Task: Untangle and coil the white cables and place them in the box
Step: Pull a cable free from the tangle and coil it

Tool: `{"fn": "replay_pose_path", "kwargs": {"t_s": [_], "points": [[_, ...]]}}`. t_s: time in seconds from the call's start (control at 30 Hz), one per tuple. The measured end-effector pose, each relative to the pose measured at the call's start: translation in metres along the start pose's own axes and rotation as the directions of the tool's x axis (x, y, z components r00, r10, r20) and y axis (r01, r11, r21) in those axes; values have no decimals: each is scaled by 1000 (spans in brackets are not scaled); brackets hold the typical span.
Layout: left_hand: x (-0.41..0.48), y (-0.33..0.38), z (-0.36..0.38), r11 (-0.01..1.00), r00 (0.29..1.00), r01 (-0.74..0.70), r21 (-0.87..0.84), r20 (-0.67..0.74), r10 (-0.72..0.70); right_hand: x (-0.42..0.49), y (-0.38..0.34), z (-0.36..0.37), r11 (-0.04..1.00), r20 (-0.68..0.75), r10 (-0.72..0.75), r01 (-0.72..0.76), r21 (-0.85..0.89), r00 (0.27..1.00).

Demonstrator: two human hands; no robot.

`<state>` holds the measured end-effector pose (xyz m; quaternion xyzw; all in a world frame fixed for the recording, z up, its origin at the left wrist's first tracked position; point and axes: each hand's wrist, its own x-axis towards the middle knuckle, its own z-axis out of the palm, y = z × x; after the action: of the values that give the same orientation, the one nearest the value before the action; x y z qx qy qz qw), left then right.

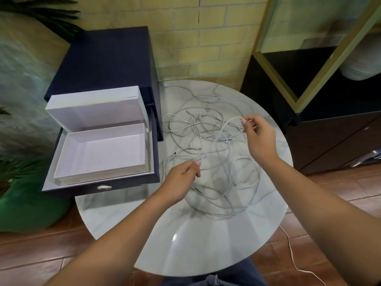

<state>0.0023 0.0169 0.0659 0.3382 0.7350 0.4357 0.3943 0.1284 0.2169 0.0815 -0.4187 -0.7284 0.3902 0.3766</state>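
A tangle of thin white cables (208, 141) sprawls over the far half of a round marble table (198, 244). My left hand (181, 180) pinches a cable strand near a plug end at the tangle's near-left side. My right hand (258, 137) pinches another strand, lifted slightly above the tangle's right side. The open white box (99, 170) sits to the left in a pulled-out dark drawer, nothing inside it. Its white lid (97, 109) leans upright behind it.
The dark blue drawer cabinet (107, 58) stands left of the table against a brick wall. A dark shelf unit (329, 131) stands at the right. A green cushion (24, 207) lies on the floor at left. One loose white cable (292, 259) trails over the tiled floor.
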Motion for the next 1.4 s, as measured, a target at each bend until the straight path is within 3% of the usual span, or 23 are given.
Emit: {"fn": "replay_pose_path", "kwargs": {"t_s": [0.13, 0.23, 0.33, 0.4, 0.53, 0.67, 0.9, 1.07, 1.23, 1.4], "points": [[5, 23, 5, 980, 998, -49, -193, -34, 43, 15, 3, -6, 959, 183, -92, 136, -249, 979], [9, 45, 11, 942, 991, -120, -313, -89, 97, 14, 8, -2, 881, 425, -71, 256, -397, 902], [19, 60, 17, 918, 983, -167, -361, -130, 128, 4, 11, 5, 752, 569, -138, 460, -473, 811], [27, 66, 21, 917, 982, -169, -361, -142, 125, -1, 11, 7, 691, 642, -152, 546, -475, 751], [40, 71, 27, 915, 982, -160, -370, -157, 109, -12, 12, 6, 663, 803, -129, 652, -367, 583], [53, 69, 31, 927, 988, -140, -349, -105, 110, -15, 13, -5, 713, 873, -99, 646, -273, 478], [66, 52, 39, 986, 991, -98, -132, -106, 84, 13, 8, -31, 765, 813, -170, 595, -247, 557], [67, 53, 56, 988, 997, -82, 128, 20, 80, 37, -1, -38, 729, 777, -265, 646, -225, 570], [68, 62, 61, 999, 998, 40, 21, 52, -41, 49, 2, -45, 726, 791, -294, 664, -180, 536], [55, 68, 66, 990, 978, 120, -73, 181, -105, 61, 1, -52, 772, 785, -373, 634, -32, 494]]}}
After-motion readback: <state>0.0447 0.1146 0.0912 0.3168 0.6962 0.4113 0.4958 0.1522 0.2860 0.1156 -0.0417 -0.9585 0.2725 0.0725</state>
